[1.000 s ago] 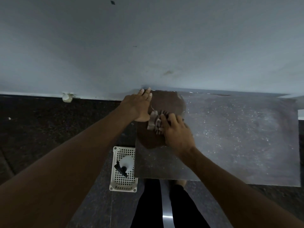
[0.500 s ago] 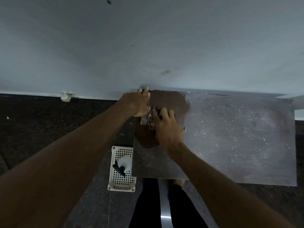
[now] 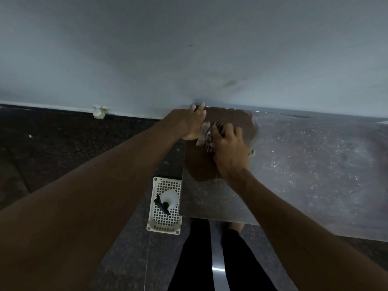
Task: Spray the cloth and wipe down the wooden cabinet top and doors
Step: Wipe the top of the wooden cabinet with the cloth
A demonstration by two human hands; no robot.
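Standing at six o'clock in the view, the person's dark-trousered legs are showing just below the cabinet's near edge. At about seven o'clock from the hands, a white lattice basket is sitting on the speckled floor just beside the cabinet's left side, and a spray bottle with a black trigger is sitting in it. The wooden cabinet top is stretching away toward three o'clock, grey with dust, with a darker, dust-free patch at its far left corner. On that patch the right hand is pressing the bunched cloth, fingers curled over it and gripping it. At ten o'clock from it, touching the cloth, the left hand is resting on the top's left edge, fingers straight, holding nothing. Beyond, at twelve o'clock, the pale wall is filling the upper view.
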